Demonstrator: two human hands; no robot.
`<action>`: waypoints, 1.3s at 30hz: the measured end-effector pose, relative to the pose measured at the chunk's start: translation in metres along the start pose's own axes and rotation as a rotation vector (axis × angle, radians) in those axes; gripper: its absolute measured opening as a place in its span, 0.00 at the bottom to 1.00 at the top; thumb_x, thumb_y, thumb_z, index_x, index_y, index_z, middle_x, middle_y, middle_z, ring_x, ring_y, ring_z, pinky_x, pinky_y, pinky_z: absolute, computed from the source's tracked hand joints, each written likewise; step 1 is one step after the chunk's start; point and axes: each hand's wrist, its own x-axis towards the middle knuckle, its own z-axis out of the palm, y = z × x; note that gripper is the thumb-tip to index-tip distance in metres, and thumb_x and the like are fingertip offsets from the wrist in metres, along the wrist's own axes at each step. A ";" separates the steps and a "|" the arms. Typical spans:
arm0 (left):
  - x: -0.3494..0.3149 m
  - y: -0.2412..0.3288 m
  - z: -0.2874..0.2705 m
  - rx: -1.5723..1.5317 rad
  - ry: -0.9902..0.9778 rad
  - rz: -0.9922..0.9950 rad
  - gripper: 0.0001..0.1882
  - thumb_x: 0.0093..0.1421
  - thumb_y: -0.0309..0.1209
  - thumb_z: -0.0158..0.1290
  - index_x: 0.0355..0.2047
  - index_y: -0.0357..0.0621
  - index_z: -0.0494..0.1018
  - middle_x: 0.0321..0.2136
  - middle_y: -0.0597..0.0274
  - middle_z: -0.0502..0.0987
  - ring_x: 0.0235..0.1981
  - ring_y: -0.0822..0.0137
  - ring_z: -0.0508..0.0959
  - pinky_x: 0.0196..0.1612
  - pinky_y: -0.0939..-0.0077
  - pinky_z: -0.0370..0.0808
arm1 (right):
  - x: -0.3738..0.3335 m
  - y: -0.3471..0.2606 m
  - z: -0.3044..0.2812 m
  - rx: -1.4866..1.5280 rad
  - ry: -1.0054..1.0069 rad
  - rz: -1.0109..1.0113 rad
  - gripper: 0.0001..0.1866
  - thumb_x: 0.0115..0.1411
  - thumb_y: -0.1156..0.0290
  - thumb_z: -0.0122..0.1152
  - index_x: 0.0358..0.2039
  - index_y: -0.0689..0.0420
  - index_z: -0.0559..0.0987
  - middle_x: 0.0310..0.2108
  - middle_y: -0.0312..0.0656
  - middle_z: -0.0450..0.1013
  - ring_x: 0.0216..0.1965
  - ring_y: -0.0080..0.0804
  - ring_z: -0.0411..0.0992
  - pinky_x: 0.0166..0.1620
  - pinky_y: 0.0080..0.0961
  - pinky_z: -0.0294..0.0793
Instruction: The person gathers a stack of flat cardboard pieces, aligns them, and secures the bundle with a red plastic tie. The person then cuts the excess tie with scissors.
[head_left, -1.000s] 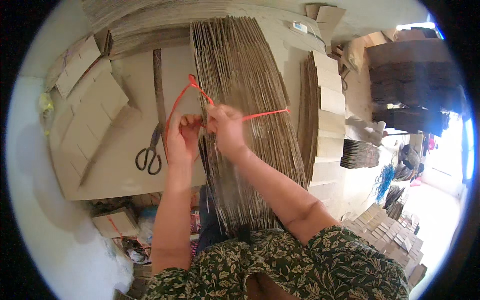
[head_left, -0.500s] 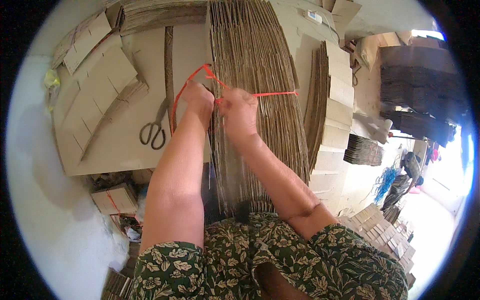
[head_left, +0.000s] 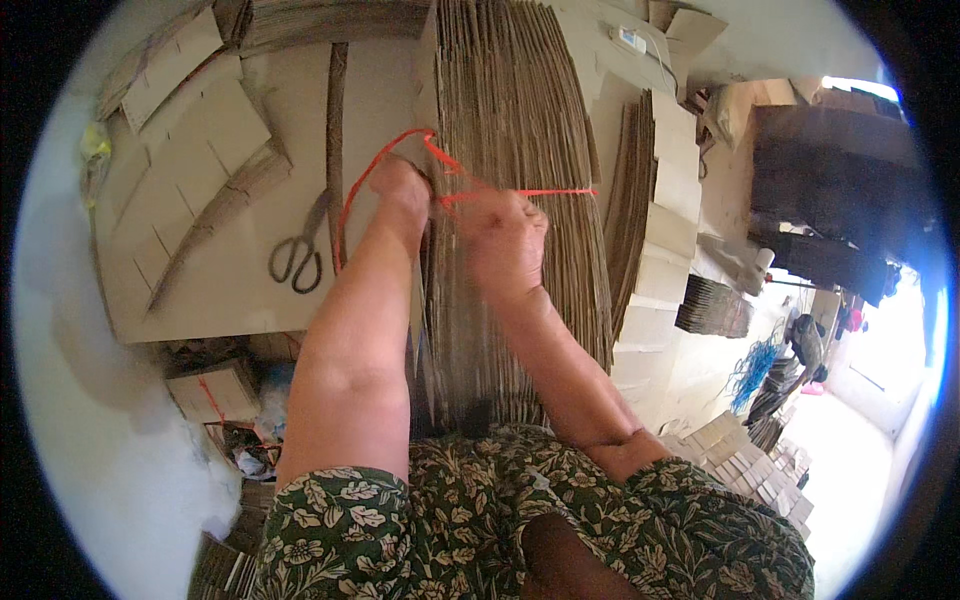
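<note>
A long stack of flat cardboard sheets [head_left: 530, 110] stands on edge in front of me, with a red plastic strap [head_left: 565, 191] running across it. At the stack's left edge my left hand [head_left: 402, 190] is closed on the strap, its fingertips mostly hidden. My right hand [head_left: 505, 235] lies over the stack, its fingers curled round the strap near the crossing point. A loose loop of the strap arches above and left of my left hand. Left of that hand, dark-handled scissors [head_left: 298, 262] lie on the board surface.
Slotted cardboard sheets [head_left: 200, 180] lie at the left. Another cardboard row [head_left: 665, 240] leans to the right of the stack. A dark pile [head_left: 815, 180] stands at far right, with a person [head_left: 795, 365] bending near blue strands [head_left: 752, 372]. Tied cardboard [head_left: 212, 392] sits low at left.
My right hand has shifted right and slightly down, away from my left hand. The left hand has stayed nearly in place. The view has moved slightly.
</note>
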 end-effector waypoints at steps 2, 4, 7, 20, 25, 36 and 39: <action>-0.016 0.016 -0.004 -0.087 -0.113 -0.150 0.16 0.63 0.38 0.50 0.35 0.34 0.75 0.27 0.60 0.74 0.26 0.67 0.73 0.30 0.71 0.71 | 0.014 -0.009 -0.002 0.013 0.021 0.037 0.13 0.52 0.77 0.50 0.12 0.57 0.66 0.13 0.36 0.60 0.15 0.24 0.55 0.19 0.23 0.53; -0.031 0.030 -0.024 0.011 -0.365 -0.060 0.15 0.64 0.38 0.49 0.31 0.35 0.73 0.21 0.62 0.71 0.21 0.68 0.71 0.26 0.73 0.69 | 0.022 -0.044 0.003 0.156 0.024 0.250 0.12 0.53 0.78 0.49 0.13 0.58 0.66 0.13 0.37 0.59 0.15 0.26 0.55 0.19 0.25 0.56; -0.050 0.046 -0.062 0.424 -0.784 0.449 0.15 0.66 0.37 0.47 0.26 0.40 0.70 0.15 0.66 0.68 0.16 0.72 0.68 0.21 0.76 0.64 | 0.052 -0.044 0.002 0.206 -0.110 0.240 0.10 0.55 0.76 0.52 0.17 0.61 0.68 0.15 0.39 0.61 0.16 0.27 0.60 0.21 0.27 0.63; -0.092 0.048 -0.076 0.485 -0.712 0.623 0.20 0.67 0.40 0.47 0.23 0.37 0.67 0.17 0.69 0.63 0.22 0.76 0.64 0.26 0.75 0.66 | 0.054 -0.013 0.008 -0.433 -0.482 0.087 0.09 0.61 0.74 0.54 0.40 0.63 0.80 0.33 0.40 0.77 0.29 0.23 0.73 0.34 0.21 0.73; -0.097 0.046 -0.083 0.463 -0.724 0.771 0.22 0.68 0.42 0.46 0.20 0.43 0.63 0.17 0.71 0.60 0.22 0.78 0.59 0.25 0.78 0.60 | 0.030 0.008 0.002 -0.602 -0.522 -0.061 0.06 0.54 0.82 0.57 0.32 0.64 0.80 0.27 0.48 0.76 0.23 0.35 0.75 0.28 0.28 0.72; -0.107 0.058 -0.109 0.273 -0.706 0.639 0.22 0.69 0.41 0.44 0.19 0.44 0.60 0.23 0.62 0.73 0.28 0.71 0.70 0.40 0.72 0.70 | 0.043 0.020 0.001 -1.093 -0.642 -0.643 0.03 0.51 0.77 0.57 0.27 0.61 0.78 0.30 0.51 0.74 0.32 0.53 0.73 0.35 0.43 0.74; -0.112 0.077 -0.095 0.402 -0.754 0.721 0.20 0.68 0.42 0.47 0.28 0.37 0.72 0.23 0.69 0.70 0.26 0.76 0.67 0.34 0.76 0.68 | 0.044 0.019 0.003 -1.125 -0.696 -0.613 0.03 0.51 0.76 0.58 0.27 0.61 0.78 0.30 0.52 0.73 0.32 0.54 0.73 0.35 0.43 0.75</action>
